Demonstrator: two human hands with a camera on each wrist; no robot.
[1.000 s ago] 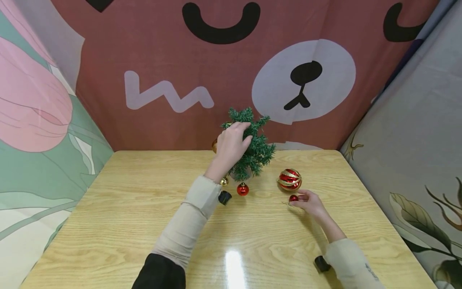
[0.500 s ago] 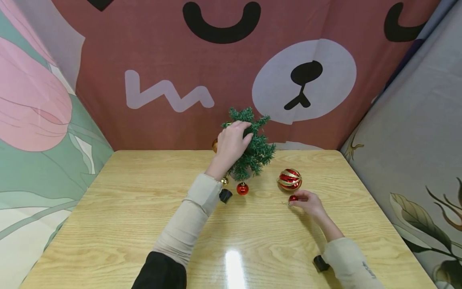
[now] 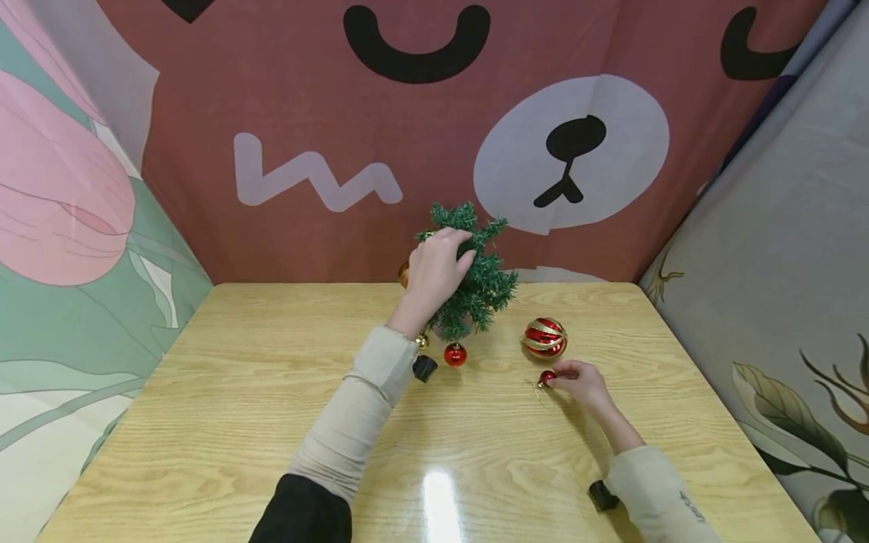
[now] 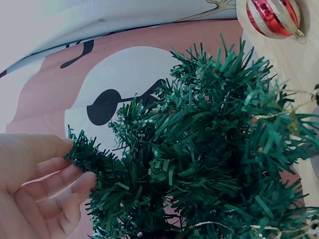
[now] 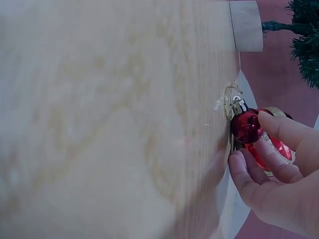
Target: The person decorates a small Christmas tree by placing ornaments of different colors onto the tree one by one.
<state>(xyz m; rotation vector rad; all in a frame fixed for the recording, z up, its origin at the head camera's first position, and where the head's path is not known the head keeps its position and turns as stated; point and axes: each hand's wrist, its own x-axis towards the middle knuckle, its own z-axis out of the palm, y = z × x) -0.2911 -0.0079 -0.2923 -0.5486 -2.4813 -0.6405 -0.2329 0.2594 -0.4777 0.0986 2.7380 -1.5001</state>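
A small artificial Christmas tree [image 3: 485,283] stands at the table's back edge. My left hand [image 3: 437,268] reaches over its upper left side. In the left wrist view, the fingers [image 4: 52,167] of that hand pinch the tip of a green branch. My right hand [image 3: 582,383] holds a small shiny red bauble [image 5: 246,127] low over the table between thumb and fingers. A gold string loop hangs from its silver cap, which points left in the head view. Just behind this hand lies a larger red bauble with gold glitter stripes [image 3: 545,338].
By the tree's foot are another red bauble [image 3: 455,354] and a small gold bauble [image 3: 422,341]. An orange-gold bauble [image 3: 403,274] shows partly behind the left hand. Black camera pieces show beside both sleeves. A printed cloth [image 3: 305,241] hangs behind the wooden table [image 3: 258,422].
The small red bauble in my right hand has shifted slightly left and turned, so its cap and string loop show more. My left hand stays almost still at the tree.
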